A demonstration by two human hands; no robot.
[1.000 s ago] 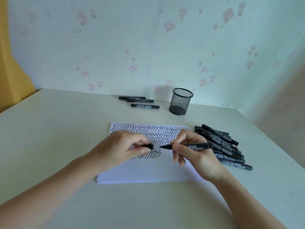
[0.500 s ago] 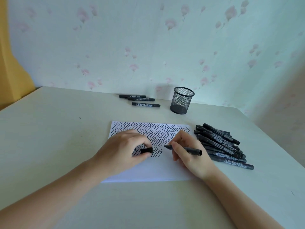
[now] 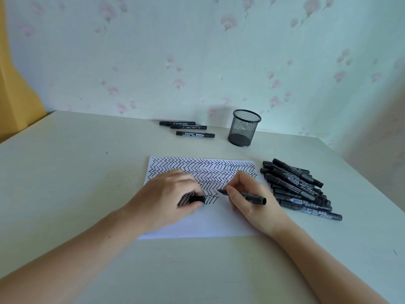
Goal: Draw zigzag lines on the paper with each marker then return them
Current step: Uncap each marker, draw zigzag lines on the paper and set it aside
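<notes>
A pale, cream-coloured desk (image 3: 65, 194) fills the lower part of the view, its far edge meeting the wall. A black wire-mesh pen cup (image 3: 243, 128) stands upright near the far edge, right of the middle, casting a faint shadow on the wall behind it. The wall carries pale green wallpaper (image 3: 197, 51) printed with scattered pink flowers, and a mustard-yellow curtain or panel (image 3: 13, 88) hangs beyond the desk's far left corner.

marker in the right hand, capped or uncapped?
Uncapped. The marker in the right hand shows a bare tip at the paper; the left hand holds its cap.
</notes>
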